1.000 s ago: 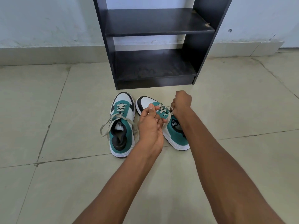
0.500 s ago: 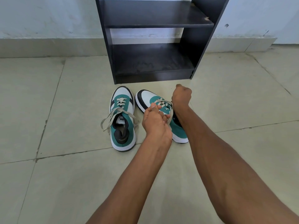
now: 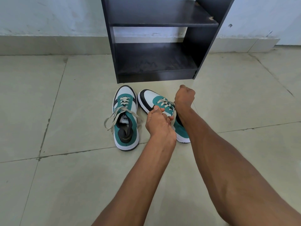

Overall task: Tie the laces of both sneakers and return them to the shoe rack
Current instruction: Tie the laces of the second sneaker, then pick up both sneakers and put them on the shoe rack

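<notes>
2 hands work right sneaker (image 3: 162, 110): left hand (image 3: 157, 122) pinches lace at tongue, right hand (image 3: 185, 97) fisted, pulling other end outward, likely cinching knot. Left sneaker (image 3: 125, 118) waits beside it, near rack (image 3: 156, 38).

Two bare forearms enter from the bottom edge of the view, with no sleeves, watch, bracelet or gloves on them. The left hand (image 3: 158, 123) and the right hand (image 3: 184, 97) are also bare, with no rings showing. The left thumbnail is short and plain. Faint veins and tendons line both forearms.
</notes>
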